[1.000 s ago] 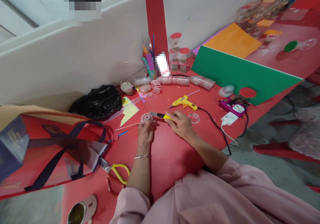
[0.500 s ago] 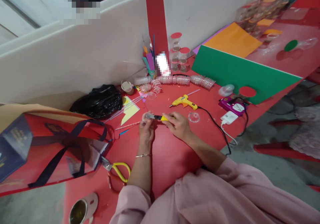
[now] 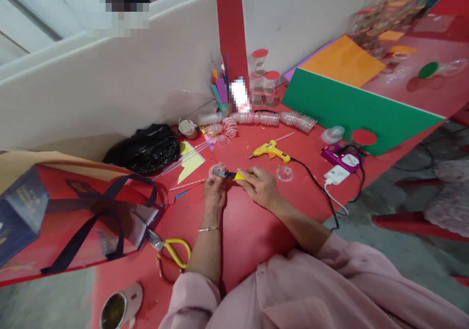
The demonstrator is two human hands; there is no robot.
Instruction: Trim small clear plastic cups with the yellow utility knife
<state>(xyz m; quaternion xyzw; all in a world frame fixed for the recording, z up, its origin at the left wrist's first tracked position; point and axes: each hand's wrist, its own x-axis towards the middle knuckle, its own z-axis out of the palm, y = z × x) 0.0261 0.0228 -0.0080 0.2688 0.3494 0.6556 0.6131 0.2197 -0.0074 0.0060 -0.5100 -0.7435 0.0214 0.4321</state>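
My left hand (image 3: 215, 191) is closed on a small clear plastic lid (image 3: 212, 171), held upright above the red table. In my right hand (image 3: 261, 185) is a yellow-and-black utility knife (image 3: 240, 176), its blade end against the lid. Exactly where the blade meets the plastic is too small to tell. A similar clear lid (image 3: 285, 173) lies flat just right of my right hand. Beyond the hands rests a yellow hot glue gun (image 3: 270, 150) with a clear stick in its back and a black cord.
Stacked clear cups (image 3: 266, 119) line the back. A black plastic bag (image 3: 144, 148), yellow paper (image 3: 192, 163) and straws lie left. Nearer are a red gift bag (image 3: 73, 221), scissors (image 3: 178, 253) and a mug (image 3: 126, 304). A purple power strip (image 3: 340, 157) and green board (image 3: 351, 109) stand right.
My right hand and the knife have shifted slightly left, bringing the blade further over the lid. My left hand stays nearly still.
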